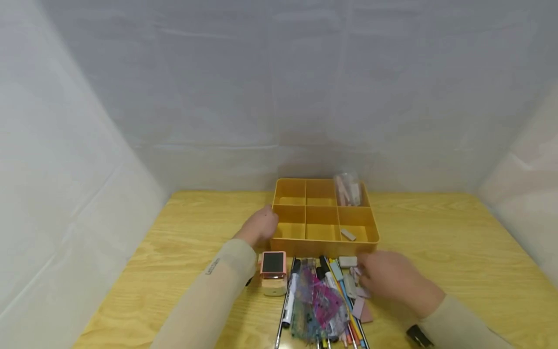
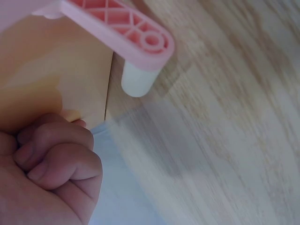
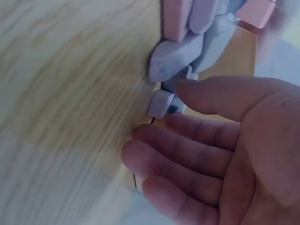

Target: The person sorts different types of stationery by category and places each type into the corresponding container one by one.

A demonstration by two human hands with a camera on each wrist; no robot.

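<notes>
**Right hand over erasers, left fist at tray**

Right hand [image 1: 394, 278] relaxed, fingers [image 3: 187, 157] straight, holding nothing, just beside small erasers [image 3: 161, 103] near the pen pile [image 1: 320, 300]. Left hand [image 1: 259, 227] clenched into a fist, gripping nothing visible, against yellow divided tray [image 1: 324, 245] left wall; one eraser [image 1: 348, 234] lies in its front right compartment

Soft, even light is filling the scene, with motion blur creeping into all three views.

In the head view, diffuse light is bouncing off the white walls, shadows are staying faint, and the right hand [image 1: 392, 278] is smearing while the edges are bowing slightly. The left wrist view is streaking the table [image 2: 225, 140] and showing the pink plastic arm [image 2: 126, 30] too close to be sharp. The right wrist view is blurring the erasers [image 3: 187, 51]; the fingers [image 3: 197, 136] are looking clearer.
</notes>
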